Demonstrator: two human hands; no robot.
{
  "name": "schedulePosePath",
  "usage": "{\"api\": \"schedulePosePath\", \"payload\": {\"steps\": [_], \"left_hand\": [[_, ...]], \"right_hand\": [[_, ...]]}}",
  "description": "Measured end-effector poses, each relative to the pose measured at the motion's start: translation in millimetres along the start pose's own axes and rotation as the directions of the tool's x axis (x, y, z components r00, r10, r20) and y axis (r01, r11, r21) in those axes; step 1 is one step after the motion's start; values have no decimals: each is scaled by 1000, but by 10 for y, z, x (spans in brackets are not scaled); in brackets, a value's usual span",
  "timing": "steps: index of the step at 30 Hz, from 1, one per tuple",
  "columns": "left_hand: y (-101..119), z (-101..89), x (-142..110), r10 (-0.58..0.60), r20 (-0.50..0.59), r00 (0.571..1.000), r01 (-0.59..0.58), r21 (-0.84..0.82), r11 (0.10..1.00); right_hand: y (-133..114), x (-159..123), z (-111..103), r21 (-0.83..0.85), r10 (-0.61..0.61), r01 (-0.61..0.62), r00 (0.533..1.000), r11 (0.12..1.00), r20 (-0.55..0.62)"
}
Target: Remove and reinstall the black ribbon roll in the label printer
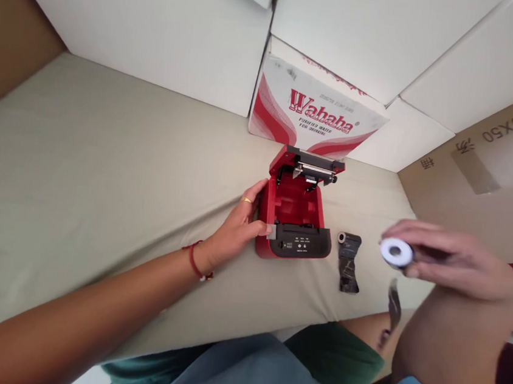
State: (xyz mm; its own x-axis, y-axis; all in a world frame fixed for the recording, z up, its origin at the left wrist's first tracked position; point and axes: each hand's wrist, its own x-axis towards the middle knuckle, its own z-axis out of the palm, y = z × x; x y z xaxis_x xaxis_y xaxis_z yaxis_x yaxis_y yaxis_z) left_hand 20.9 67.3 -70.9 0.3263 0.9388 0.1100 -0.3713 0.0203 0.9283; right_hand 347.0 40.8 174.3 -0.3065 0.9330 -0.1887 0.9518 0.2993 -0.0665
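Note:
A red label printer (291, 214) with a black front panel stands on the cloth, its lid (309, 163) raised and its inside bay exposed. My left hand (244, 221) grips the printer's left side, thumb on the front panel's corner and fingers along the red wall. Off to the right, in the air, my right hand (446, 255) is closed around a small roll (397, 253) with a white ring-shaped end facing me. Below that hand dangles a dark strip (393, 310), blurred. Between printer and right hand lies a crumpled black ribbon (348, 263) with a small core at its top.
Behind the printer stands a white and red Wahaha water carton (314, 103). White boxes (172, 30) line the back. A brown carton (486, 143) is at the right, and another brown panel (17, 26) at the far left. Beige cloth (105, 151) covers the surface.

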Motion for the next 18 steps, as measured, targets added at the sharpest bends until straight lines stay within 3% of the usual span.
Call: {"api": "schedulePosePath", "payload": {"steps": [4, 7, 11, 18], "left_hand": [[-3, 1, -10, 6, -3, 1000, -7, -28, 1000], [-2, 1, -12, 4, 0, 1000, -4, -41, 999], [-13, 2, -2, 8, 11, 1000, -7, -34, 999], [-30, 12, 15, -10, -2, 1000, 10, -48, 999]], "right_hand": [[-729, 416, 410, -49, 26, -26, 1000, 998, -4], [-1082, 691, 682, -78, 61, -62, 998, 995, -17], [-1203, 864, 722, -176, 165, -157, 986, 972, 32], [-1295, 1105, 662, -298, 187, -149, 977, 943, 103]]}}
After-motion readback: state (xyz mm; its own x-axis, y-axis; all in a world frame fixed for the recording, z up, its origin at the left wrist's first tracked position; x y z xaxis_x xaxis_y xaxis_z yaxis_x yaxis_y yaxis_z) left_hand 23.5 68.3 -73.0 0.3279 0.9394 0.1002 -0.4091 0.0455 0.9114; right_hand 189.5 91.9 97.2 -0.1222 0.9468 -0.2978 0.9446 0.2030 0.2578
